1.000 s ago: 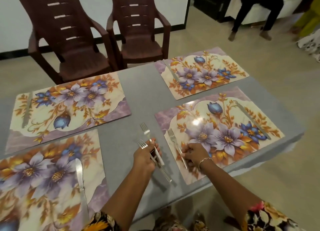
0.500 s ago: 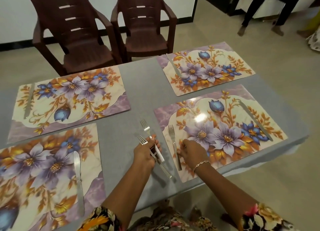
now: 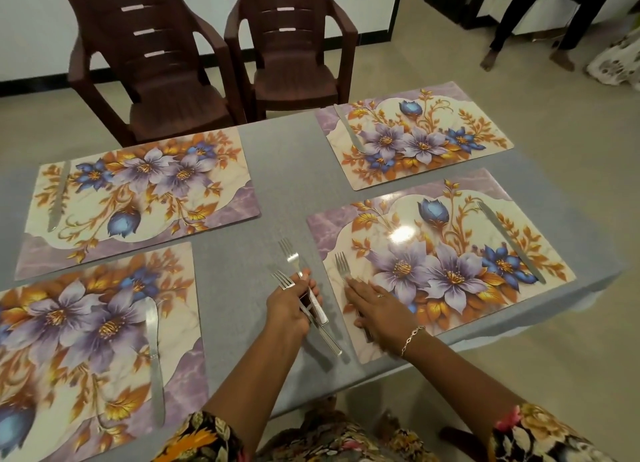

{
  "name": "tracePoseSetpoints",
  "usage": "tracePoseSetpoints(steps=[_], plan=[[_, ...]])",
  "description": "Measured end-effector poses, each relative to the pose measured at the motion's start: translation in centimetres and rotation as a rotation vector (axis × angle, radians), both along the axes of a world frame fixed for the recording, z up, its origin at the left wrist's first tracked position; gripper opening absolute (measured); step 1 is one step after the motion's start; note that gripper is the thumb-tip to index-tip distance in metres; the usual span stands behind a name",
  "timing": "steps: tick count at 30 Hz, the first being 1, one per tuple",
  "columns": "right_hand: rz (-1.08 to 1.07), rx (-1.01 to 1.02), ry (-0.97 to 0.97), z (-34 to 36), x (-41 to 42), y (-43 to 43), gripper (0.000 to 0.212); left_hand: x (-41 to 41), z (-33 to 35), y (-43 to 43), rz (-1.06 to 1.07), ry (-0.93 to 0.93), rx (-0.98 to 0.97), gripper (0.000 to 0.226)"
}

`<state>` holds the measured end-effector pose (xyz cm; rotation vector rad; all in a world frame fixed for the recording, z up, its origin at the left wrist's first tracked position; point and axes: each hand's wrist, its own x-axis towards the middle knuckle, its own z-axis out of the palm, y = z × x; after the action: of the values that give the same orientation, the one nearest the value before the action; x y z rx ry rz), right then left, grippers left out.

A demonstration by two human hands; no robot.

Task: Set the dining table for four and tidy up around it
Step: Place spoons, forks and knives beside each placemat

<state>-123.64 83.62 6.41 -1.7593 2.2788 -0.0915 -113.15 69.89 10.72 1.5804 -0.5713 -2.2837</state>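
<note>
The fork (image 3: 343, 266) now lies along the left border of the placemat (image 3: 467, 198) nearest to the right hand (image 3: 377, 306), tines pointing away from the person. Half a second ago this hand had curled fingers at the handle. Now its grip is released and the fingers lie straight and flat on the handle. I judge that this place has got its fork, opposite the knife (image 3: 509, 242) at the right border of the same placemat.

Just left of this placemat, over the grey desk (image 3: 277, 171), the left hand (image 3: 289, 309) keeps its grip closed around the spare forks (image 3: 290, 254); two heads show. The three other placemats, beyond and to the left, carry only knives, so forks are probably needed there.

No brand, label or writing can be read.
</note>
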Motion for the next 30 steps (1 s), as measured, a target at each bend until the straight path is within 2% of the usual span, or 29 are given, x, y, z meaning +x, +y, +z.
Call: tracePoseSetpoints(steps=[4, 9, 14, 17, 19, 22, 25, 30], plan=[[-0.069, -0.053, -0.087, 0.2, 0.3, 0.3, 0.076, -0.3, 0.1, 0.1, -0.02, -0.005, -0.009, 0.009], [-0.269, -0.221, -0.271, 2.2, -0.5, 1.1, 0.048, -1.4, 1.0, 0.4, -0.066, -0.04, -0.029, 0.008], [-0.416, -0.327, -0.373, 3.3, -2.9, 2.9, 0.048, -4.6, 1.4, 2.2, -0.132, -0.056, -0.056, 0.012], [-0.473, -0.369, -0.421, 4.1, -4.8, 4.4, 0.038, -7.4, 2.0, 4.3, -0.162, -0.021, -0.046, 0.003], [-0.496, -0.389, -0.433, 4.5, -6.3, 5.9, 0.034, -9.7, 2.2, 6.0, -0.178, 0.012, -0.043, 0.013], [-0.552, -0.386, -0.428, 5.0, -9.4, 9.1, 0.033, -13.9, 2.7, 9.2, -0.198, 0.156, 0.009, 0.023], [-0.585, -0.41, -0.443, 5.1, -13.4, 13.1, 0.026, -18.5, 3.1, 13.0, -0.203, 0.193, 0.033, 0.027], [-0.688, -0.377, -0.481, 6.3, -19.3, 20.2, 0.041, -25.8, 3.7, 20.2, -0.243, 0.264, 0.051, 0.024]])
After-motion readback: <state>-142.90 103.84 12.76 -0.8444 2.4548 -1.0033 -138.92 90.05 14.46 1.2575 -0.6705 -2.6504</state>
